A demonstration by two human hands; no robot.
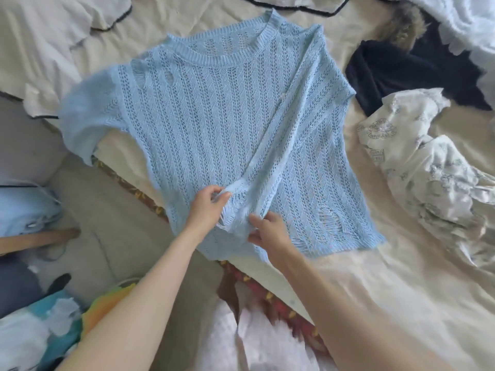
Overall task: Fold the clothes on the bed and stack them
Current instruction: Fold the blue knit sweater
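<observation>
Cream sheet covered the bed (pixel 401 277), rumpled, running from the near right corner up to the far edge. Spread flat on it, near the bed's left side, lay the pale blue open-knit sweater (pixel 203 124), neck toward the far end, hem toward me; its left short sleeve hung past the mattress edge, and its right sleeve lay folded in across the front as a long diagonal strip ending near the hem. Right of the sweater sat a crumpled white floral-print garment (pixel 428 167), well apart from it, and beyond that a black garment (pixel 401 73) with a fur trim. White cloth with dark edging (pixel 53 36) lay at the far left. My left hand (pixel 206 207) pinched the frayed end of the folded strip between thumb and fingers. My right hand (pixel 265 231) sat just beside it, fingers curled onto the knit at the hem, gripping the fabric.
</observation>
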